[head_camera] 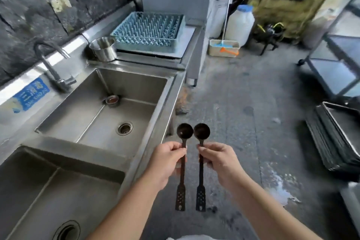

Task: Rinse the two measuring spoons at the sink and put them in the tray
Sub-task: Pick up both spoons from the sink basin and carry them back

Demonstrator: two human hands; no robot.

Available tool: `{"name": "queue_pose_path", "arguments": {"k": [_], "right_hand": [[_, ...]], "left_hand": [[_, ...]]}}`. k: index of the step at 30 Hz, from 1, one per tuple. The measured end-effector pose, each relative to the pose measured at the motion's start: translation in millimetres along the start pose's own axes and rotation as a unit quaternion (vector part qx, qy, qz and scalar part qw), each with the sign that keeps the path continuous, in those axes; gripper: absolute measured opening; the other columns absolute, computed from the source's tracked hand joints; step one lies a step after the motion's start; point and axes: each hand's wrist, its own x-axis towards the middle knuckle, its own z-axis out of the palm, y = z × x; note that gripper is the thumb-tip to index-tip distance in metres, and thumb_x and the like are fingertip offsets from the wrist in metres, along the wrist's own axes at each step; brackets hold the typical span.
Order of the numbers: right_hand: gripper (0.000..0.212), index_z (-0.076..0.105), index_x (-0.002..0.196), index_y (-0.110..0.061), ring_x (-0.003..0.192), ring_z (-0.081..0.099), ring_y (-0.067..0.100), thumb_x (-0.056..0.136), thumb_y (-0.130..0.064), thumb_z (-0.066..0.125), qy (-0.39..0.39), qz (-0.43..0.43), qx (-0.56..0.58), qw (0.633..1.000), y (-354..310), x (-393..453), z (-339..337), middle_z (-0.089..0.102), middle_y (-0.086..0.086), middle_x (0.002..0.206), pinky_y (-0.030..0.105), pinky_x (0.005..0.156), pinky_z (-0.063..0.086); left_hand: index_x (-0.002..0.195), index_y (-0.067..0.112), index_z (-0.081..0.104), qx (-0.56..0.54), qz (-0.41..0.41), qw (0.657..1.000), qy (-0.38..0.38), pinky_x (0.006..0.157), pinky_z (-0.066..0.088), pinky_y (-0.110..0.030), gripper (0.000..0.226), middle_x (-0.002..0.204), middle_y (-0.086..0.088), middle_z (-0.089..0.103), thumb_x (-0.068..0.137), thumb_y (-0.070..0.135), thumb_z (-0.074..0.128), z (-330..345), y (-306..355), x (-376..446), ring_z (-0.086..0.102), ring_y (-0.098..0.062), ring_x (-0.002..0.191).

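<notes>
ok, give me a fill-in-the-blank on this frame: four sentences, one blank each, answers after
1. Each hand holds one dark long-handled measuring spoon; the left hand and right hand together hold ____ spoons.
2. The spoon bowls point ____ from the person.
3. The curved metal faucet stands over the steel ____.
4. The blue pegged dish rack sits beside a shiny metal ____.

Answers: two; away; sink; cup

At the left of the frame, a blue label (31,94) on the steel sink backsplash (64,45) bears white characters, seemingly upside down, too blurred to read.
</notes>
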Motion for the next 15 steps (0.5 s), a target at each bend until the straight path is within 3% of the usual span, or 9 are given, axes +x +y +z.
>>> {"name": "queue_pose_path", "arguments": {"k": [7, 15], "right_hand": [[0.009, 0.074, 0.086, 0.003, 0.042, 0.054, 0.000, 0.088, 0.004, 0.066, 0.147, -0.026, 0.038, 0.988, -4, -92, -133, 0.066, -0.005, 0.052, 0.011, 0.042, 0.038], [0.015, 0.077, 0.076, -0.006, 0.048, 0.059, 0.003, 0.086, 0.001, 0.069, 0.282, -0.043, 0.084, 0.955, 20, -247, -293, 0.069, -0.002, 0.058, 0.012, 0.044, 0.041]], "left_hand": [[0.081, 0.016, 0.069, 0.085, 0.005, 0.983, -0.162, 0.048, 0.048, -0.023, 0.013, 0.064, 0.002, 0.064, 0.088, 0.009, 0.063, 139, -4, -32, 0.062, -0.011, 0.057], [0.087, 0.016, 0.073, 0.177, -0.013, 0.929, -0.325, 0.044, 0.044, -0.021, 0.010, 0.067, 0.005, 0.070, 0.088, 0.009, 0.066, 323, -49, -122, 0.066, -0.011, 0.061]]}}
